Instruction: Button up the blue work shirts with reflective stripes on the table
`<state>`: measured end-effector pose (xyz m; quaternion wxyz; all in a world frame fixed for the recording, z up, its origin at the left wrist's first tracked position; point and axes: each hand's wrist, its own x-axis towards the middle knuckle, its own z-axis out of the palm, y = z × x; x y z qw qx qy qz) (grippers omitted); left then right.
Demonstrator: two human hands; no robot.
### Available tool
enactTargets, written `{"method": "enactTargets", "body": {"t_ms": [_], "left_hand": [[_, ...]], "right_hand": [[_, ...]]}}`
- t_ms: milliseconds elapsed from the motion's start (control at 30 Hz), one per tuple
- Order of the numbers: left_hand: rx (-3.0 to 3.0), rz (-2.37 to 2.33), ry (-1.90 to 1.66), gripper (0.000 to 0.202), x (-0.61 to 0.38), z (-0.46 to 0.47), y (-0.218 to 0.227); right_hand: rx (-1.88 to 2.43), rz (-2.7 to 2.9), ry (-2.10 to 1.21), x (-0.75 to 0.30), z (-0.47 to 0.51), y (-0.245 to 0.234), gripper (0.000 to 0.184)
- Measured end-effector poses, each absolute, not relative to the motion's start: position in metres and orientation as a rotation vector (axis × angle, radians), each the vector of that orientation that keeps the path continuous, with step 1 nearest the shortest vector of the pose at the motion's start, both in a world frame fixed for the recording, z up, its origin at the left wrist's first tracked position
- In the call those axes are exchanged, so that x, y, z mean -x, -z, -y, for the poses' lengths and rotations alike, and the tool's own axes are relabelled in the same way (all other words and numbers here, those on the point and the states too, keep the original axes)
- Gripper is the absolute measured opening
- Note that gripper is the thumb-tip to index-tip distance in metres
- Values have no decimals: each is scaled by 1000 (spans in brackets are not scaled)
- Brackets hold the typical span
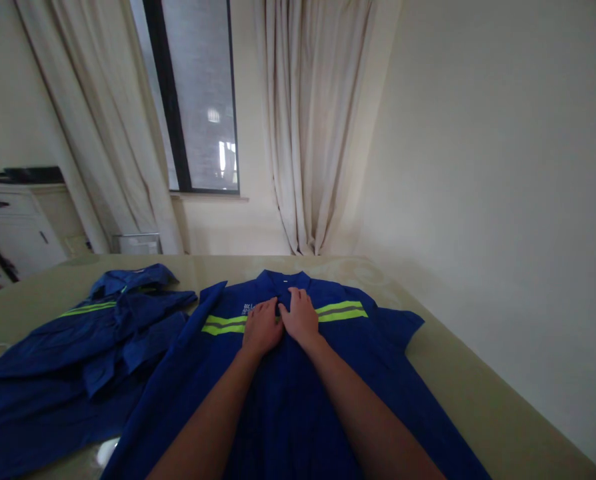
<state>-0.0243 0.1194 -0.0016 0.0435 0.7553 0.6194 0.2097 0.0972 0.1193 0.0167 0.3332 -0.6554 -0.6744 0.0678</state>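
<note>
A blue work jacket (343,347) lies spread front side up, with its collar at the far end. A yellow-green and grey reflective stripe crosses its chest, and a small white print sits above the stripe on the left. On the chest at the front opening, my left hand (263,325) rests on the cloth with its fingers extended. Close beside it, my right hand (301,315) lies on the other side of the opening, fingers stretched toward the collar. The thumbs are close together at the middle. My palms hide part of the stripe and the cloth beneath.
A second blue garment (108,347) with a similar stripe lies crumpled at left. Both are on a pale greenish bed-like surface (458,373). A small white object (107,453) shows at the lower left. A wall (503,200) borders the right; curtains (318,133) hang behind.
</note>
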Motion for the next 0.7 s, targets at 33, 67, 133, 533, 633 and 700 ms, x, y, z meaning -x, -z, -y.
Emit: {"method": "enactTargets", "body": {"t_ms": [33, 67, 133, 533, 633, 700], "left_hand": [[-2308, -1912, -637, 48, 24, -120, 2], [-2308, -1929, -633, 46, 23, -121, 2], [-2312, -1962, -627, 44, 20, -122, 1], [-2381, -1985, -609, 40, 8, -130, 2], [-2412, -1911, -592, 44, 11, -132, 3], [-2402, -1895, -589, 39, 11, -134, 3]], "right_hand": [[1726, 1742, -195, -97, -126, -14, 37], [1730, 1719, -211, -98, -131, -11, 35], [1733, 1666, -238, -101, -135, -4, 35], [1623, 1534, -355, -113, -144, 7, 29], [1591, 1553, -374, -111, -144, 7, 25], [1578, 1563, -379, -110, -143, 6, 26]]}}
